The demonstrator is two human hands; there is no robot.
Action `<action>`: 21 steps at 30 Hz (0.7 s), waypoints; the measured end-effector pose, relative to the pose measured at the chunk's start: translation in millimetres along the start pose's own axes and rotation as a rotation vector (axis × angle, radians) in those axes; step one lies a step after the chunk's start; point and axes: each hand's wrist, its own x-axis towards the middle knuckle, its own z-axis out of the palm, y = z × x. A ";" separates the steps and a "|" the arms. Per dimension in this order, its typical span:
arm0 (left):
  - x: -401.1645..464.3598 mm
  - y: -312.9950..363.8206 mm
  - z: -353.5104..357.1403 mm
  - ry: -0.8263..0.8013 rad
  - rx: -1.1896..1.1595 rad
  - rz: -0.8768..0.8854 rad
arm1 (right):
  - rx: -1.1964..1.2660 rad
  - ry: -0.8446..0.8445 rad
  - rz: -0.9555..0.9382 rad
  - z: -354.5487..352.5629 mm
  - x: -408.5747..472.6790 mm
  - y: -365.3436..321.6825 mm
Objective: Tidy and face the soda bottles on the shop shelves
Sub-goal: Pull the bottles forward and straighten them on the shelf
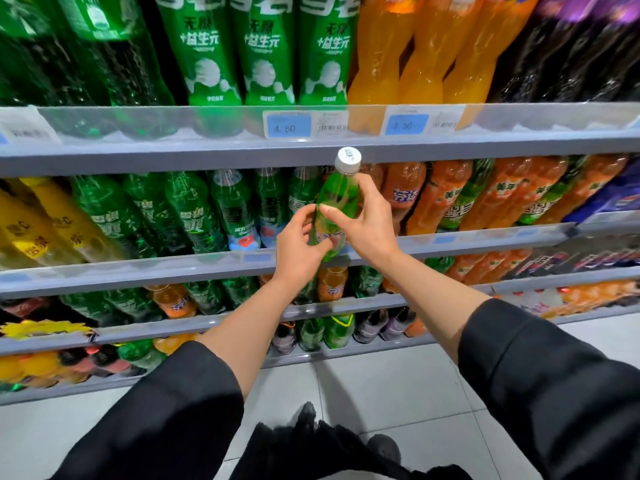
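Shop shelving fills the view, tiered grey shelves with clear lipped fronts over a pale tiled floor [398, 393]. Second shelf [138, 268], listed left to right: yellow-labelled bottles [52, 226] at nine o'clock; dark green soda bottles [194, 213] leaning forward against the lip, labels mostly outward; orange soda bottles [446, 195] toward three o'clock; a blue pack at the far right, blurred. Top shelf, twelve o'clock: tall green bottles [263, 53], then orange ones [426, 53], price tags [287, 124] clipped below. At centre, one light green bottle [337, 199] with a white cap [348, 159] is held just in front of the second shelf, at the boundary between the green and orange stock, tilted slightly right, sealed and apparently full. Left hand [299, 242] pinches its lower body, thumb and fingers curled around it; right hand [365, 220] grips the shoulder, thumb across the front, fingers wrapped behind. The two-handed hold likely serves to rotate the label forward before seating the bottle among the green row; its slot is hidden behind the hands.
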 end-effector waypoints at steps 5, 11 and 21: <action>9.4 4.3 16.4 0.054 0.195 0.095 | 0.031 0.014 0.022 -1.8 -1.0 2.4; 11.3 9.0 28.0 0.181 0.265 0.163 | 0.035 -0.082 0.002 -11.4 -4.8 11.4; 3.9 12.6 14.3 0.243 0.227 0.135 | -0.288 0.089 0.365 -23.4 -14.1 72.2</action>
